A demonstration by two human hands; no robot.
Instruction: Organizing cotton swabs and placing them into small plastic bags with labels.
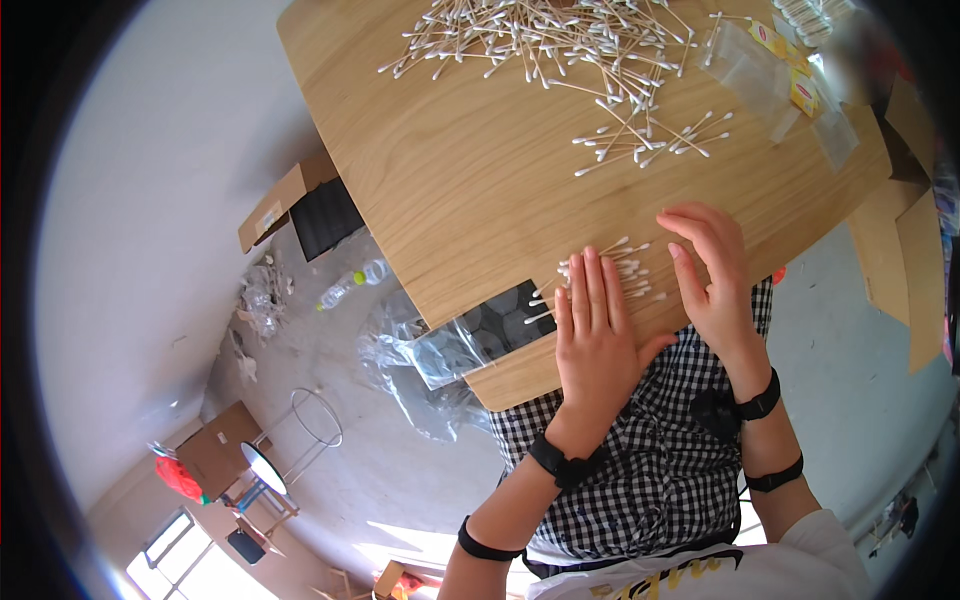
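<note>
My left hand [598, 335] lies flat, fingers stretched out, over a small batch of cotton swabs [634, 272] near the table's front edge. Their white tips show on both sides of the fingers; the middles are hidden beneath. Just right of this batch, my right hand [715, 285] hovers with fingers curved and thumb apart, nothing visible in it. Farther off, a loose smaller group of cotton swabs [650, 140] is scattered on the wood. Beyond it spreads a big tangled heap of cotton swabs [550, 40].
Clear plastic bags [750, 75] with yellow labels lie at the table's far right. A dark hexagon-patterned sheet [505, 318] in clear plastic sits at the front left corner of the wooden table [430, 200]. Cardboard boxes [885, 260] stand to the right, and a plastic bottle [340, 290] lies on the floor.
</note>
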